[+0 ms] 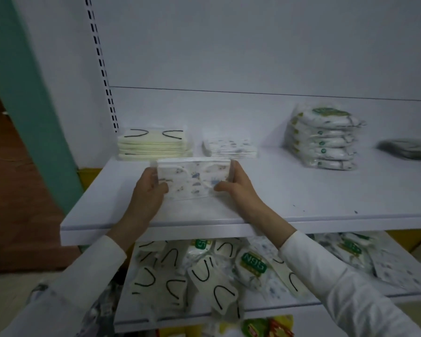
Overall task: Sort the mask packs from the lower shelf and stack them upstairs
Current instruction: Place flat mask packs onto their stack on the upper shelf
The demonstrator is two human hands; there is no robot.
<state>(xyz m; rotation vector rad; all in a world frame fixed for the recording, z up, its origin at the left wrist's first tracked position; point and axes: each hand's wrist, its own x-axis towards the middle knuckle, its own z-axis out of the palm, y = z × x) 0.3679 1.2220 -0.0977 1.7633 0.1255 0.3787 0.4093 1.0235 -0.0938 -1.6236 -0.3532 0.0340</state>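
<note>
Mask pack between left hand and right hand, each pinching one end, just above upper shelf.

White long sleeves, bare hands.
Left sleeve and right sleeve are plain white cloth, creased, each ending in a cuff at the wrist; left hand and right hand are bare.

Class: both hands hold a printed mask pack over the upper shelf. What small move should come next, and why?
Probably move the clear pack of white blue-printed masks forward onto the low stack of white printed packs just behind it: the prints match.
</note>
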